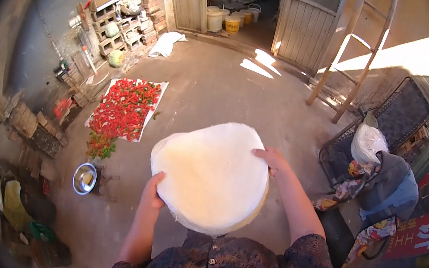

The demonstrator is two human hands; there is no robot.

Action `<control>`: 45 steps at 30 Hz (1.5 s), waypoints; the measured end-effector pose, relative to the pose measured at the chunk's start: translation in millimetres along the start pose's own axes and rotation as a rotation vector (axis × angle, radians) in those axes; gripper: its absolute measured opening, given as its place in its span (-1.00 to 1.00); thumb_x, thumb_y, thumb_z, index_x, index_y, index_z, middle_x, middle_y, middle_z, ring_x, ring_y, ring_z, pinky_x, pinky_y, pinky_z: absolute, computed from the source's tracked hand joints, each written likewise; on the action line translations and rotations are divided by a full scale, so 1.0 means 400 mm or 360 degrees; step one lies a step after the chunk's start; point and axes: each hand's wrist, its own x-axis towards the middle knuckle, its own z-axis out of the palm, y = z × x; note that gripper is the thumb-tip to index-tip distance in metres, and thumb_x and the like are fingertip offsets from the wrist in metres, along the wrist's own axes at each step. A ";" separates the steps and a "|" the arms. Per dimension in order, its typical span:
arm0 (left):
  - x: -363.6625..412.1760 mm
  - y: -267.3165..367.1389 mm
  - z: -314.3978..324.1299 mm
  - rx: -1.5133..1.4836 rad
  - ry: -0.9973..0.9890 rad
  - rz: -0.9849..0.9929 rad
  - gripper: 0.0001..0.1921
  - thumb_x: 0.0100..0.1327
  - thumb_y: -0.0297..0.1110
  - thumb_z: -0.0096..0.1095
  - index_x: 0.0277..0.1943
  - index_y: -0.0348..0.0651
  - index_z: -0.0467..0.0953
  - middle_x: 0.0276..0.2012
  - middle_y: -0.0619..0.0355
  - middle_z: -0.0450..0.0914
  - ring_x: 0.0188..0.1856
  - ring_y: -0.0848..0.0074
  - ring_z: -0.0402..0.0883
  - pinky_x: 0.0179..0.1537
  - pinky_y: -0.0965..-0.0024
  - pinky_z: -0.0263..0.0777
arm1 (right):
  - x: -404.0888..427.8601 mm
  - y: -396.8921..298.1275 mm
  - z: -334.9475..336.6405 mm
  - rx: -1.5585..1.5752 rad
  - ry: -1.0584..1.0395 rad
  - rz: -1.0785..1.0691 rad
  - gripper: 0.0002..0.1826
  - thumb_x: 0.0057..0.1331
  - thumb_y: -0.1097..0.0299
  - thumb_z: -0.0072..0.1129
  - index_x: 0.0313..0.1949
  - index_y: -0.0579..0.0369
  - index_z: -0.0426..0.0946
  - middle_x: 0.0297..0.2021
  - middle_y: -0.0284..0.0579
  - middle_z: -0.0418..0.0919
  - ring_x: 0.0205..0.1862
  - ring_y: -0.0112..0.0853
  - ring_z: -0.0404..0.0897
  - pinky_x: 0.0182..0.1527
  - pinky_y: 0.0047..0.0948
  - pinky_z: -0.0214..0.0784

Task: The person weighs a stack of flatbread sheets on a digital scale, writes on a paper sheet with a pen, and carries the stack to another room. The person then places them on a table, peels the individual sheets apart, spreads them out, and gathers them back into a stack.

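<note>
A thick stack of large, thin, pale round sheets point(213, 175), which look like flatbreads, is held level in front of my chest. My left hand point(154, 192) grips its near left edge, thumb on top and fingers underneath. On the far right edge, my right hand point(273, 161) has the same kind of hold, with its thumb over the top sheet. The fingers under the stack are mostly hidden. The top sheet is creamy white with a yellowish patch, and the lower edges look slightly uneven.
Red and green peppers point(125, 107) lie spread on a white sheet at left, near a metal bowl point(85, 178). Ahead is an open doorway with several buckets point(215, 19). A wooden ladder point(353, 55) leans at right, beside a folding lounger point(390, 113) with clothes point(390, 187).
</note>
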 end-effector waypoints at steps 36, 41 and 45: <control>3.116 1.513 1.104 0.0144 -0.0136 -0.0230 -0.48 0.15 -0.24 0.14 0.16 -0.25 0.29 0.07 -0.02 0.44 0.06 0.18 0.45 0.09 0.04 0.32 | 3.129 -1.557 -0.210 0.0348 0.0118 0.0033 -0.59 0.09 0.45 0.24 -0.13 0.50 0.41 -0.28 0.16 0.57 -0.28 -0.19 0.63 -0.23 -0.27 0.55; 3.578 1.670 1.285 0.0288 -0.0003 -0.0115 -0.49 0.15 -0.24 0.15 0.15 -0.24 0.29 0.06 0.00 0.45 0.11 0.18 0.42 0.12 0.03 0.30 | 3.483 -1.768 -0.313 0.0440 0.0272 0.0141 -0.61 0.09 0.46 0.24 -0.15 0.51 0.43 -0.26 0.15 0.57 -0.31 -0.18 0.63 -0.22 -0.26 0.55; 3.827 1.691 1.507 0.0292 0.0044 -0.0353 -0.48 0.16 -0.24 0.15 0.16 -0.24 0.29 0.07 -0.02 0.44 0.11 0.17 0.42 0.12 0.04 0.30 | 3.807 -1.900 -0.507 0.0518 0.0076 0.0171 -0.61 0.08 0.43 0.26 -0.16 0.50 0.44 -0.26 0.14 0.57 -0.31 -0.20 0.63 -0.23 -0.30 0.54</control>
